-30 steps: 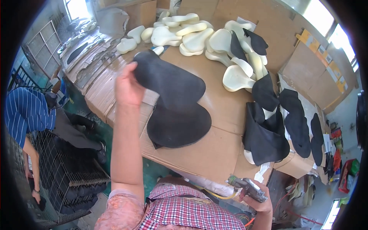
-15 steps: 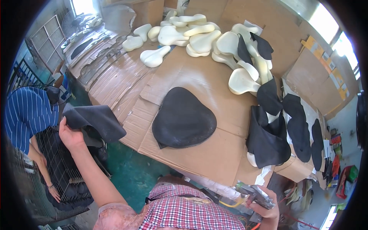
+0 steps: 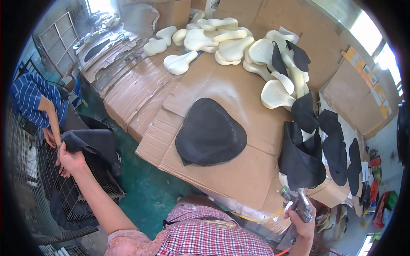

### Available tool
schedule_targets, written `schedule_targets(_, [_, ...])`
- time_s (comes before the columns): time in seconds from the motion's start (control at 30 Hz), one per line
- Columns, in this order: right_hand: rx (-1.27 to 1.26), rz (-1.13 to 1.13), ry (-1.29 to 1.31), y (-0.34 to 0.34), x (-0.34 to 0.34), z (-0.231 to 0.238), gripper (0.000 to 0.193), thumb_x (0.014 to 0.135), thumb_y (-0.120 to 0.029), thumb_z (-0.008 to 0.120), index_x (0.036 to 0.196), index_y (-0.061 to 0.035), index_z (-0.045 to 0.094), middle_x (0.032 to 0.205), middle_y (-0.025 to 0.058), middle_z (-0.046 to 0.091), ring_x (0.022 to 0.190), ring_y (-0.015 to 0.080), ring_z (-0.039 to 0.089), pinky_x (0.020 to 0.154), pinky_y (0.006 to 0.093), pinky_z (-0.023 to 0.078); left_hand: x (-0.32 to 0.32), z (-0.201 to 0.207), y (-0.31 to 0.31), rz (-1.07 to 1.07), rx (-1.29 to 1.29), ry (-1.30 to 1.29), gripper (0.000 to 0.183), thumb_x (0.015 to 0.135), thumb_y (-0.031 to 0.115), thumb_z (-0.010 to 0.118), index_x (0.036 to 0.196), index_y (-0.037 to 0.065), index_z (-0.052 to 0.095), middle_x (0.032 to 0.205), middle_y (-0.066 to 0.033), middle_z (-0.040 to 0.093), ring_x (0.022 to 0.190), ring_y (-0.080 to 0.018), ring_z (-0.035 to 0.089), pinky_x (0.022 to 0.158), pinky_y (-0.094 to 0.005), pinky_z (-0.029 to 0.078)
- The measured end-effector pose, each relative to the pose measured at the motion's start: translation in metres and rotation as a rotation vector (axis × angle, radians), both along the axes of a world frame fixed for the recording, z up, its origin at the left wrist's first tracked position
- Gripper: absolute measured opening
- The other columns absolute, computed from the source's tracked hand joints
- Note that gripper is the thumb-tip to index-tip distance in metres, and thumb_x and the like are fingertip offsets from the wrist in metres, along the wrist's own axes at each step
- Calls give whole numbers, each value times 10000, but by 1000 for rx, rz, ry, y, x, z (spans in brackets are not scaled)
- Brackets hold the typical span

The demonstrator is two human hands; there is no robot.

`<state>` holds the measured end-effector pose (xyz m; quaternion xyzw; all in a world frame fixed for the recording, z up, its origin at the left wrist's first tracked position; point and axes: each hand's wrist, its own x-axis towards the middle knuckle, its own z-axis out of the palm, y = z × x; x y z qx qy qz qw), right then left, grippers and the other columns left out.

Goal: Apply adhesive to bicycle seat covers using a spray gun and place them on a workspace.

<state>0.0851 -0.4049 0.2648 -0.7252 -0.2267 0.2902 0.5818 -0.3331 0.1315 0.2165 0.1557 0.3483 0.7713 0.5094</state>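
A limp black saddle cover (image 3: 96, 141) hangs pinched at its edge in my left hand (image 3: 71, 160), which is stretched out past the table's left side over a wire rack. My right hand (image 3: 304, 219) grips a metal spray gun (image 3: 295, 202) beside the table's near right corner, its fingers wrapped round the handle. Between my hands, a rounded, heart-shaped stack of black cover material (image 3: 211, 132) lies flat on the cardboard-covered table (image 3: 230, 183). Close beyond the spray gun, another black cover (image 3: 301, 160) drapes over a pale foam saddle, mostly hiding it.
Several cream foam saddles (image 3: 232, 49) are piled along the table's far side. More black pieces (image 3: 334, 147) lie at the right. A co-worker in a blue striped shirt (image 3: 36, 100) bends over the wire rack (image 3: 64, 179) at the left. A yellow hose (image 3: 260, 219) runs by the table's near edge.
My left hand has moved slightly down and left with the black cover. The spray gun has risen a little in my right hand. The co-worker has leaned in, arms closer to my left hand.
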Motion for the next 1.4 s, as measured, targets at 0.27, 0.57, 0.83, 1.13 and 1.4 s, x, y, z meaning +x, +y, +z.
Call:
schedule_targets(0.27, [52, 104, -33, 21, 2, 8, 577, 687, 16, 640, 1248, 34, 506, 822, 97, 621, 713, 142, 601, 647, 251, 473, 6, -9, 6, -251, 117, -31, 408, 895, 132, 402, 1222, -107, 441, 1223, -226, 545, 1174, -320, 509, 1023, -459, 376])
schedule_targets(0.57, [49, -18, 5, 1, -6, 4, 533, 698, 1, 654, 1214, 53, 533, 846, 103, 627, 703, 131, 597, 648, 250, 484, -8, -31, 24, -64, 65, -7, 376, 900, 131, 387, 1148, -143, 459, 1159, -227, 566, 1054, -348, 576, 910, -473, 470])
schedule_targets(0.83, [-58, 150, 18, -15, -6, -1, 598, 632, 0, 672, 1204, 78, 517, 840, 143, 641, 718, 190, 634, 635, 301, 519, 5, -47, 28, 36, 29, -92, 228, 871, 85, 532, 1022, -86, 532, 1012, -167, 611, 971, -302, 602, 878, -411, 501])
schedule_targets(1.13, [86, 41, 97, 8, -8, -2, 543, 694, 26, 627, 1220, 83, 503, 825, 116, 623, 750, 169, 611, 700, 294, 508, 177, -169, -48, -513, -129, 513, 154, 795, 33, 632, 949, 40, 630, 796, -31, 604, 679, -104, 572, 609, -229, 476])
schedule_targets(1.4, [74, -5, 100, -15, -3, -16, 592, 722, 2, 649, 1284, 47, 468, 830, 131, 629, 753, 188, 633, 721, 318, 529, 275, -231, -120, -410, -66, 2047, 150, 724, 217, 713, 854, 144, 713, 923, -50, 611, 1048, -257, 501, 890, -453, 387])
